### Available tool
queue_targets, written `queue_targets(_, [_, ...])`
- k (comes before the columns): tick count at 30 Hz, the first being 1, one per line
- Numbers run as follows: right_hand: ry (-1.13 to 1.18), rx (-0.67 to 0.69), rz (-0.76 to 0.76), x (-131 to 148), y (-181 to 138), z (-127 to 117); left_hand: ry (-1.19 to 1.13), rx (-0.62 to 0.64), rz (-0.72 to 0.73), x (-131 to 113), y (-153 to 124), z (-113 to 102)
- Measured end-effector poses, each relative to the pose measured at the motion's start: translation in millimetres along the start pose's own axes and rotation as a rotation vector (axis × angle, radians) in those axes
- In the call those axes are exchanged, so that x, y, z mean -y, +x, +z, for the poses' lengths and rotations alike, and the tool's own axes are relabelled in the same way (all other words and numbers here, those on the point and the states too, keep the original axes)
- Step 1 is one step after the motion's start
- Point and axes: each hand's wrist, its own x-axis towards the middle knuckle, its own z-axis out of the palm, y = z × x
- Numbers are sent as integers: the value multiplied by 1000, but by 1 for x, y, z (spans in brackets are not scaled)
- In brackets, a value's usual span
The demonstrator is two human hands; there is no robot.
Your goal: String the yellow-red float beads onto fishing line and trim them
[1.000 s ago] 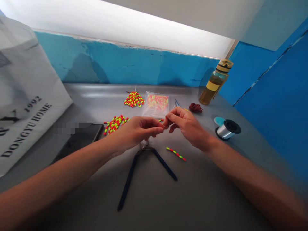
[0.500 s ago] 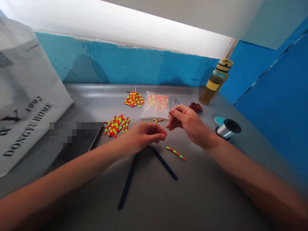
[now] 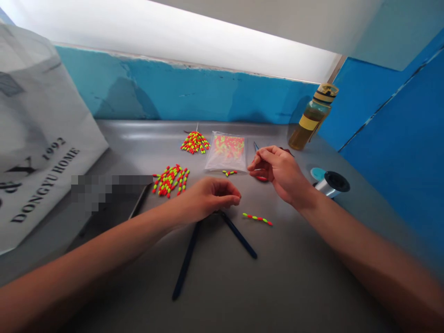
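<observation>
My left hand (image 3: 218, 196) is closed in a pinch, thumb tip against fingertips. Whatever it pinches is too thin or hidden to make out. To the right, my right hand (image 3: 277, 171) is also pinched, a little higher and apart from the left; its held thing cannot be made out. Below and between them lies a short row of yellow-green and red beads (image 3: 257, 218). Dark blue handles (image 3: 241, 237) of a tool spread from under my left hand, its head hidden. Beneath my right hand shows a red curved piece (image 3: 261, 178), and a thin metal tip (image 3: 255, 146) stands behind.
A bead pile (image 3: 169, 180), a bead bunch (image 3: 195, 142), a clear bag of beads (image 3: 227, 152) and a few loose beads (image 3: 229, 173) lie beyond. A wire spool (image 3: 328, 186) and a bottle (image 3: 308, 122) stand right; a white bag (image 3: 52, 152) stands left.
My right hand has moved slightly right, away from the left, which stays nearly still. The bead row has turned flatter. The dark red coil is now mostly hidden behind my right hand.
</observation>
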Motion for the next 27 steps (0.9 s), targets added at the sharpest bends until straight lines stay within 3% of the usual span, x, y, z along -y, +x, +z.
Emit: queue_targets(27, [80, -120, -35, 3, 0, 5, 61, 92, 11, 9, 2, -2])
